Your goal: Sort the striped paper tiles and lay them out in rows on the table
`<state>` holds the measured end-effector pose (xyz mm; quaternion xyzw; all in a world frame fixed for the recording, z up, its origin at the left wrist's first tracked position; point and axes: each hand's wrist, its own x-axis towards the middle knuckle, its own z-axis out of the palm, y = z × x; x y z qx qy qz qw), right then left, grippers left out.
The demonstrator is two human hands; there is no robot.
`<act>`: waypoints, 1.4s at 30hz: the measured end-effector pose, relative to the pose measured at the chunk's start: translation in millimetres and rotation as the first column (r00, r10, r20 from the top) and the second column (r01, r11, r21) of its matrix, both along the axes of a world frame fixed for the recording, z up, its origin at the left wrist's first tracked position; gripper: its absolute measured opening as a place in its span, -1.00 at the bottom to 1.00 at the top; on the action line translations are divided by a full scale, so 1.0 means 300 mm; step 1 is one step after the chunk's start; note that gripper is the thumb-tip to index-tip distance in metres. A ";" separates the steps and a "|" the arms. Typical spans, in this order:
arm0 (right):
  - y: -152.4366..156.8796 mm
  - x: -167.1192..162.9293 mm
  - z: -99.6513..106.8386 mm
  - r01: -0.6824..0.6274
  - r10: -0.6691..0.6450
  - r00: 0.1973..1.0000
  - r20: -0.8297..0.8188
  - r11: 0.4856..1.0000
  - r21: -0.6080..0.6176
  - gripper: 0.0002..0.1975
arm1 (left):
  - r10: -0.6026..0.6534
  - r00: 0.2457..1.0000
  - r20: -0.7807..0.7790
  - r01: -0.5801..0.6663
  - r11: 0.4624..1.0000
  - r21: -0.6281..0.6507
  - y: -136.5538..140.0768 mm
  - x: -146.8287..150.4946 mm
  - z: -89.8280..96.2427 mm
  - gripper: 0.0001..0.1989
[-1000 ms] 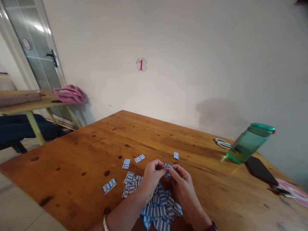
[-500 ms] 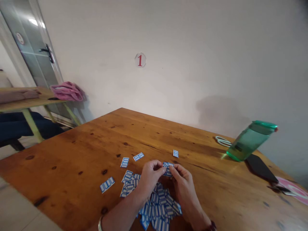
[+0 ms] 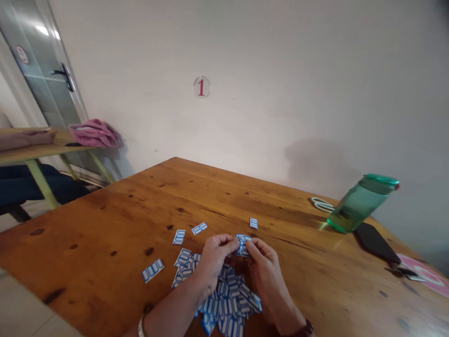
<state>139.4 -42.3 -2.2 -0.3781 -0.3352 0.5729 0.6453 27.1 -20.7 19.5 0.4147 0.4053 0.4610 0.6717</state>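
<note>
Between my two hands, just above the table, are small white label stickers with blue frames (image 3: 242, 245). My left hand (image 3: 216, 256) pinches their left edge between thumb and fingers. On the right edge, my right hand (image 3: 264, 258) grips with its thumb on top. Below my wrists spreads a heap of the same blue-framed labels (image 3: 228, 295), partly covered by my left forearm. Single labels lie apart from the heap: one at the left (image 3: 153, 270), two beyond the heap, and one (image 3: 254, 223) past my hands.
A wooden table (image 3: 210, 192) reaches to the wall. At its right stand a green bottle (image 3: 363, 203), a dark phone-like slab (image 3: 376, 242), a white cable (image 3: 322, 204) and a pink round item (image 3: 426, 274). On another table, a person's arm (image 3: 26, 139) rests near a pink cloth (image 3: 93, 133).
The view has shifted slightly. Both hands keep their hold on the labels, with only small finger movement. At the far-left table, the other person's hand has moved a little.
</note>
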 end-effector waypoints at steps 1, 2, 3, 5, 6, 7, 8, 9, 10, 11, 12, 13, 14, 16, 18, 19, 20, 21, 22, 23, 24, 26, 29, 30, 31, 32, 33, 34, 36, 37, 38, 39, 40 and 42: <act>0.000 0.001 0.000 0.001 -0.001 1.000 -0.002 1.000 0.007 -0.83 | -0.010 1.000 0.017 0.010 1.000 -0.009 0.001 -0.001 -0.003 -0.80; 0.001 0.001 0.000 0.002 -0.001 1.000 -0.007 1.000 0.010 -0.84 | -0.018 0.999 0.031 0.019 1.000 -0.016 0.003 -0.002 -0.007 -0.79; 0.002 0.001 0.001 0.000 0.000 1.000 -0.019 1.000 0.011 -0.84 | -0.025 0.999 0.044 0.026 0.999 -0.020 0.004 -0.003 -0.011 -0.78; 0.002 0.000 0.004 0.002 -0.001 0.999 -0.052 1.000 0.006 -0.85 | -0.033 0.997 0.074 0.035 0.999 -0.024 0.006 -0.004 -0.016 -0.77; 0.002 -0.001 0.007 0.005 -0.005 0.998 -0.065 1.000 0.002 -0.84 | -0.039 0.995 0.089 0.042 0.999 -0.024 0.006 -0.005 -0.018 -0.76; 0.002 -0.002 0.009 0.008 -0.008 0.997 -0.075 1.000 -0.001 -0.84 | -0.046 0.994 0.100 0.048 0.999 -0.022 0.006 -0.006 -0.019 -0.76; 0.001 -0.004 0.012 0.012 -0.012 0.997 -0.082 1.000 -0.004 -0.84 | -0.048 0.993 0.109 0.051 0.998 -0.020 0.005 -0.006 -0.020 -0.76; 0.001 -0.005 0.015 0.015 -0.015 0.996 -0.085 1.000 -0.008 -0.83 | -0.051 0.992 0.115 0.054 0.998 -0.019 0.004 -0.007 -0.020 -0.75; 0.000 -0.006 0.018 0.017 -0.018 0.996 -0.090 1.000 -0.012 -0.83 | -0.055 0.991 0.119 0.058 0.998 -0.021 0.004 -0.008 -0.019 -0.75; -0.001 -0.007 0.020 0.015 -0.016 0.995 -0.096 1.000 -0.015 -0.83 | -0.058 0.991 0.122 0.061 0.998 -0.024 0.003 -0.008 -0.019 -0.74; -0.002 -0.007 0.022 0.013 -0.015 0.995 -0.103 1.000 -0.017 -0.83 | -0.061 0.990 0.128 0.065 0.997 -0.028 0.003 -0.009 -0.019 -0.74; -0.002 -0.008 0.023 0.011 -0.013 0.994 -0.109 1.000 -0.017 -0.84 | -0.065 0.989 0.133 0.070 0.997 -0.033 0.004 -0.009 -0.019 -0.74; -0.002 -0.008 0.023 0.010 -0.012 0.993 -0.114 1.000 -0.014 -0.84 | -0.071 0.988 0.137 0.077 0.996 -0.036 0.005 -0.010 -0.020 -0.74; -0.001 -0.008 0.022 0.011 -0.012 0.993 -0.121 1.000 -0.008 -0.85 | -0.081 0.987 0.139 0.087 0.996 -0.036 0.007 -0.010 -0.021 -0.73; 0.001 -0.008 0.020 0.012 -0.013 0.992 -0.123 1.000 -0.009 -0.84 | -0.084 0.987 0.134 0.090 0.995 -0.038 0.008 -0.009 -0.023 -0.73; 0.002 -0.007 0.019 0.007 -0.008 0.992 -0.126 1.000 -0.011 -0.84 | -0.083 0.988 0.127 0.088 0.995 -0.036 0.007 -0.008 -0.023 -0.74; 0.002 -0.007 0.018 0.003 -0.005 0.992 -0.126 1.000 -0.013 -0.84 | -0.077 0.991 0.113 0.081 0.996 -0.029 0.007 -0.006 -0.024 -0.75; 0.002 -0.007 0.017 0.003 -0.004 0.993 -0.122 1.000 -0.012 -0.83 | -0.064 0.994 0.086 0.065 0.998 -0.010 0.006 -0.004 -0.024 -0.77; 0.002 -0.006 0.015 0.010 -0.011 0.994 -0.111 1.000 -0.012 -0.83 | -0.042 0.998 0.047 0.041 0.999 0.026 0.006 -0.002 -0.025 -0.80; 0.002 -0.006 0.014 0.025 -0.026 0.996 -0.089 1.000 -0.014 -0.82 | -0.013 1.000 0.005 0.012 0.997 0.077 0.006 0.000 -0.027 -0.83; 0.002 -0.005 0.012 0.050 -0.051 0.997 -0.059 0.999 -0.018 -0.81 | 0.021 0.999 -0.031 -0.016 0.991 0.135 0.006 0.003 -0.030 -0.85; 0.002 -0.003 0.007 0.104 -0.104 0.995 -0.002 0.994 -0.030 -0.79 | 0.071 0.995 -0.070 -0.053 0.971 0.233 0.008 0.005 -0.038 -0.87; 0.001 -0.003 0.001 0.135 -0.135 0.991 0.013 0.990 -0.034 -0.79 | 0.087 0.989 -0.120 -0.051 0.961 0.273 0.011 0.003 -0.044 -0.79; 0.001 -0.003 0.001 0.129 -0.129 0.992 0.007 0.991 -0.031 -0.79 | 0.090 0.985 -0.149 -0.044 0.958 0.283 0.010 0.001 -0.044 -0.73; 0.000 -0.003 0.001 0.122 -0.122 0.993 0.004 0.992 -0.025 -0.80 | 0.101 0.979 -0.180 -0.043 0.953 0.301 0.009 0.000 -0.042 -0.72; -0.001 -0.004 0.002 0.118 -0.118 0.993 0.008 0.993 -0.017 -0.80 | 0.118 0.971 -0.206 -0.046 0.943 0.328 0.008 0.000 -0.038 -0.76; -0.002 -0.004 0.004 0.118 -0.118 0.993 0.018 0.993 -0.007 -0.81 | 0.136 0.965 -0.225 -0.050 0.935 0.352 0.006 0.000 -0.034 -0.82; -0.003 -0.004 0.005 0.122 -0.122 0.992 0.030 0.993 0.002 -0.81 | 0.146 0.961 -0.235 -0.053 0.930 0.364 0.004 0.001 -0.030 -0.87; -0.004 -0.003 0.007 0.132 -0.133 0.989 0.058 0.991 0.016 -0.82 | 0.116 0.964 -0.240 -0.029 0.940 0.339 0.000 0.005 -0.024 -0.86; -0.005 -0.003 0.007 0.132 -0.133 0.989 0.067 0.991 0.018 -0.82 | 0.083 0.968 -0.238 -0.003 0.948 0.319 0.000 0.008 -0.022 -0.85; -0.006 -0.003 0.007 0.123 -0.124 0.990 0.072 0.992 0.016 -0.82 | 0.050 0.970 -0.239 0.026 0.952 0.305 0.000 0.010 -0.021 -0.83; -0.007 -0.004 0.007 0.109 -0.110 0.991 0.072 0.994 0.010 -0.81 | 0.032 0.970 -0.243 0.044 0.952 0.302 0.002 0.012 -0.020 -0.82; -0.008 -0.004 0.006 0.091 -0.091 0.993 0.070 0.996 0.001 -0.81 | 0.030 0.967 -0.252 0.052 0.950 0.309 0.004 0.014 -0.021 -0.82; -0.008 -0.005 0.003 0.062 -0.061 0.996 0.068 0.998 -0.013 -0.81 | 0.060 0.961 -0.271 0.033 0.945 0.327 0.009 0.015 -0.024 -0.82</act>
